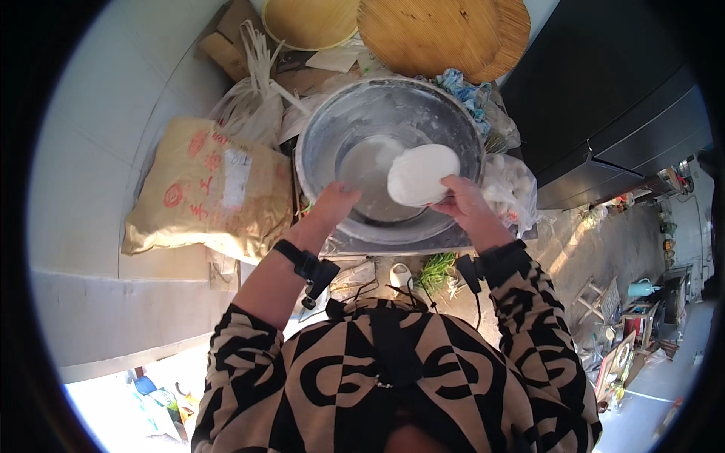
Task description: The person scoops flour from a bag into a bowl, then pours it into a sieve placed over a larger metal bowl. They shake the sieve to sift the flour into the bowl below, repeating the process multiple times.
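Observation:
A large round metal basin [313, 124], smeared with white residue inside, stands in front of me. Over its right half, my right hand [462, 202] grips a white bowl [424, 174] by the near rim, thumb on top. The bowl is tilted and its inside looks all white; whether it holds powder I cannot tell. Pale, whitish matter [371, 170] lies on the basin's bottom. My left hand [336, 202] hovers at the basin's near left rim, its fingers loosely bent and apart, with nothing seen in them.
A big tan sack [208, 192] with red markings leans left of the basin, beside a tied plastic bag [253, 109]. Round wooden boards [430, 34] stand behind. Right of it sit a clear bag with pale lumps [510, 189] and a dark cabinet [596, 106]. Green stalks [438, 272] lie below.

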A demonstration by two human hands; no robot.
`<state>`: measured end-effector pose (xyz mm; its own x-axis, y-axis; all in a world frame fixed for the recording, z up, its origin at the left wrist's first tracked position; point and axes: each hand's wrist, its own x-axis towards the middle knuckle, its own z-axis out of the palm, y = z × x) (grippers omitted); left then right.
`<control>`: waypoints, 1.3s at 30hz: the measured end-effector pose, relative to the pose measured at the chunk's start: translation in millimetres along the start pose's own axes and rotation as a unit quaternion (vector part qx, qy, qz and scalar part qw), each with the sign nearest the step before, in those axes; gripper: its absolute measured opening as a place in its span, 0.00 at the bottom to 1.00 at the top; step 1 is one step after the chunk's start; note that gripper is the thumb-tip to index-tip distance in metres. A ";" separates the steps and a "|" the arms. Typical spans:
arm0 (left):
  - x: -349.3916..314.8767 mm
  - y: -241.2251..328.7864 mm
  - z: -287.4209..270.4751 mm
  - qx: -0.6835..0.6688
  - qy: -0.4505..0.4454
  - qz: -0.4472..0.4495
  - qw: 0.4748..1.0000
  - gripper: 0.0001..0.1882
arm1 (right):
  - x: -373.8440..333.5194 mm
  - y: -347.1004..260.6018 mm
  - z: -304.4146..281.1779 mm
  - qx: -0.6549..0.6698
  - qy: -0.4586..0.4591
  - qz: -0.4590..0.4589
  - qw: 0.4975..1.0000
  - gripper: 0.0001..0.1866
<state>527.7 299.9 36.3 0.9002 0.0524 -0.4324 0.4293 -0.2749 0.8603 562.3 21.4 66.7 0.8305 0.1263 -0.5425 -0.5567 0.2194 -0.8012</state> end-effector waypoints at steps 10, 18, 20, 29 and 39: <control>43.6 3.9 40.6 -0.054 0.176 -0.217 0.959 0.24 | 82.6 -28.6 34.3 -0.578 0.002 -0.254 0.776 0.34; 90.8 -98.4 17.4 0.217 0.026 -0.246 0.944 0.17 | 72.7 -27.4 36.9 -0.694 -0.181 -0.464 0.520 0.40; 96.7 -115.2 14.7 0.312 -0.042 -0.158 0.936 0.15 | 74.2 -28.4 34.5 -0.701 -0.186 -0.498 0.475 0.44; 53.5 -9.2 45.2 -0.010 0.086 -0.307 0.948 0.17 | 80.2 -55.4 22.7 -0.603 -0.082 -0.476 0.634 0.37; 42.8 -2.3 36.4 -0.150 0.081 -0.285 0.943 0.24 | 103.2 -105.4 -63.6 0.218 -0.043 -0.071 0.972 0.25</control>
<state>562.6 267.9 6.0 0.5054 0.2634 -0.8217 0.8268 0.1247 0.5485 705.6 -50.2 79.1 0.9072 0.1405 -0.3964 -0.3912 0.6281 -0.6726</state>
